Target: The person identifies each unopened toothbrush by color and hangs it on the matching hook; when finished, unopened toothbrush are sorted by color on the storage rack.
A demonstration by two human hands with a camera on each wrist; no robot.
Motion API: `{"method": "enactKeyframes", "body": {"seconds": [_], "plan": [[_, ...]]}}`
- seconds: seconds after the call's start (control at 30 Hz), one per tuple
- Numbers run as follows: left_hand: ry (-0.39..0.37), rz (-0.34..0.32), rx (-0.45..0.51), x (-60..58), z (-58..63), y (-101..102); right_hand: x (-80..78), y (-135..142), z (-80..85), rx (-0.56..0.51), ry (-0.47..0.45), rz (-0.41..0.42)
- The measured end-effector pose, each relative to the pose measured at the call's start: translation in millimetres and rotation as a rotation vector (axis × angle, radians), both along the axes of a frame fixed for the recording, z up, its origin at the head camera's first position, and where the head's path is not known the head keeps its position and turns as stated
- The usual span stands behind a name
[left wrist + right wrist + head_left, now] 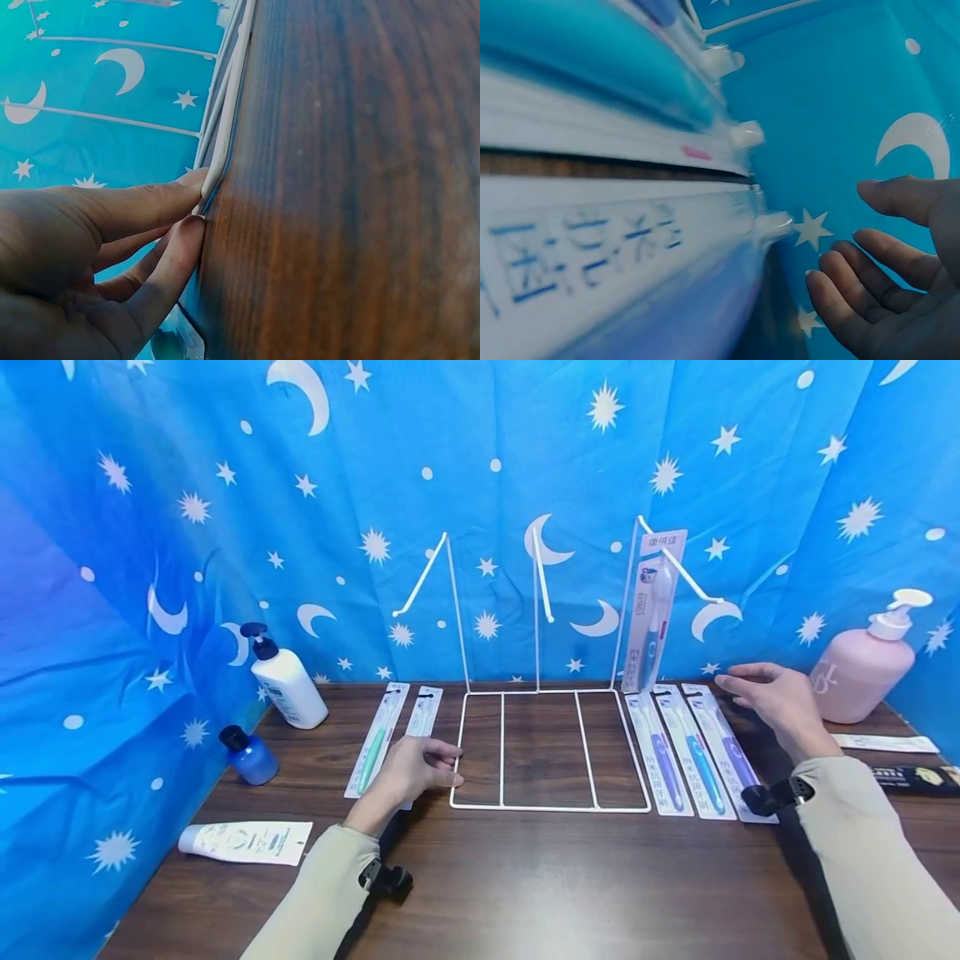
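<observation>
1 L hand (408, 770), pinching rack (540, 808) (R (778, 703) half-spread)

Both forearms (322, 893) reach forward. The left hand (408, 768) pinches, thumb opposite finger; the right hand (776, 703), fingers loosely extended, thumb apart, is near the back edge of the table (555, 877).

The left hand (411, 770) pinches the left side of a white wire rack (550, 809) on the dark tabletop (570, 885). A packaged toothbrush (642, 602) hangs from its right hook. Three toothbrush packs (693, 752) lie just right of the rack, two green-handled or part-hidden packs (378, 739) to its left. The right hand (776, 702), fingers loosely extended, is near a pink pump bottle (862, 672) at far right.
</observation>
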State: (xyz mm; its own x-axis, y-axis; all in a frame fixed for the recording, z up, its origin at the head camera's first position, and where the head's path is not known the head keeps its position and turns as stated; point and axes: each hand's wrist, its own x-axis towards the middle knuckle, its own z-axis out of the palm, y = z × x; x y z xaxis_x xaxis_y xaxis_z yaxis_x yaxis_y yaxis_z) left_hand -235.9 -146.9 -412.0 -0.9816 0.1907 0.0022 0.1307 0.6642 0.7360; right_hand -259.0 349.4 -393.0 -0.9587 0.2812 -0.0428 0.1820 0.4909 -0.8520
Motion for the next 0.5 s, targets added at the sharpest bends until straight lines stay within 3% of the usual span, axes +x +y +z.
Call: {"method": "enactKeyframes", "body": {"seconds": [0.5], "plan": [[-0.008,-0.009,-0.001,-1.3,0.5,0.4,-0.6,2.3,-12.8,0.134,-0.145,0.072]]}}
